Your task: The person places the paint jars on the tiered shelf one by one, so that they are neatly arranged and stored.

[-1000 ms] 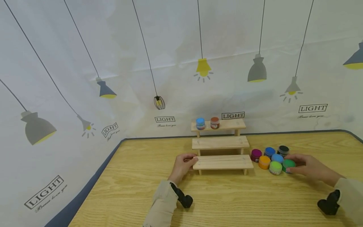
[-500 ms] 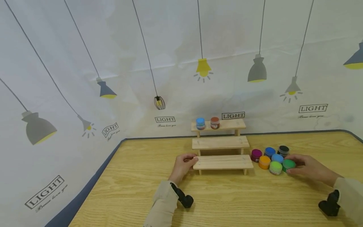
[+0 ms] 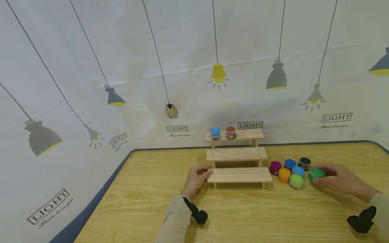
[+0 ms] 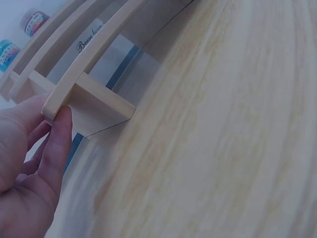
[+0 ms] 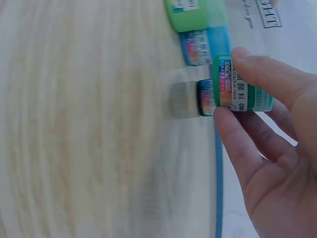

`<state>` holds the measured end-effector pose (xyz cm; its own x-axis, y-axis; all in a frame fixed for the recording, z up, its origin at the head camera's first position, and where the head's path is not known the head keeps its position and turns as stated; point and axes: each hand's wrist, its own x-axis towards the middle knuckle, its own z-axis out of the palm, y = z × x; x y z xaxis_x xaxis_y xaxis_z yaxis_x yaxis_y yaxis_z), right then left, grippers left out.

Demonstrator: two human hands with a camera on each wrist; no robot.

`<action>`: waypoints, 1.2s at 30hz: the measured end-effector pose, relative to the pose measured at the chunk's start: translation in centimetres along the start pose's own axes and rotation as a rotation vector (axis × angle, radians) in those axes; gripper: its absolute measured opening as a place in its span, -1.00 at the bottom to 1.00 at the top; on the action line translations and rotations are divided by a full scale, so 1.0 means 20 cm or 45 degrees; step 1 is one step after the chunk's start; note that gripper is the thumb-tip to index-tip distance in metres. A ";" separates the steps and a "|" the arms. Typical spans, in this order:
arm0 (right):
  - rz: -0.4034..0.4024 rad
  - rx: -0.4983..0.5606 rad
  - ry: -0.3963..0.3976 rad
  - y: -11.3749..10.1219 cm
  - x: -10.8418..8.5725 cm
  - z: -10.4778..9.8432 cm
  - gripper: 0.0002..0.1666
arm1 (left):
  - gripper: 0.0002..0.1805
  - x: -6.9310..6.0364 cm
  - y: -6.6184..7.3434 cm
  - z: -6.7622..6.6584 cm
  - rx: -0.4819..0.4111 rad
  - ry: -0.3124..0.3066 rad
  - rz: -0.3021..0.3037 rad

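Note:
A three-tier wooden stand sits on the table. My left hand pinches the left end of its lowest shelf between thumb and fingers, which the left wrist view shows up close. On the top shelf stand a light blue paint jar and a brown-red paint jar. My right hand grips a dark green paint jar between thumb and fingers, slightly apart from the group. Nearest to it are a light green jar, a light blue jar and a black-lidded jar.
A purple jar, an orange jar and a dark blue jar stand close to the stand's right side. Behind the table rises a white wall covering printed with lamps.
The right hand has drawn the dark green jar to the right, away from the other jars. The left hand keeps its hold on the shelf end.

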<state>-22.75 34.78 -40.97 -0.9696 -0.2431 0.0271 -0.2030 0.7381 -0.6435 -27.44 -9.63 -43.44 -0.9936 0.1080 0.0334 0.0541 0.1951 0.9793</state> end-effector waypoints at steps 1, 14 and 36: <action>0.002 0.006 0.016 0.00 0.00 0.00 -0.32 | -0.72 0.00 0.00 0.00 -0.001 0.001 0.003; -0.055 -0.037 0.134 -0.11 -0.01 -0.06 -0.34 | -0.73 0.00 0.01 -0.01 -0.026 -0.028 -0.019; -0.227 0.015 0.106 -0.41 0.08 -0.09 -0.42 | -0.70 0.01 -0.01 -0.01 -0.009 -0.039 -0.004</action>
<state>-22.93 29.38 -34.26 -0.9265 -0.3159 0.2046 -0.3715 0.6806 -0.6315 -27.60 -9.84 -43.51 -0.9902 0.1371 0.0246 0.0505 0.1886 0.9808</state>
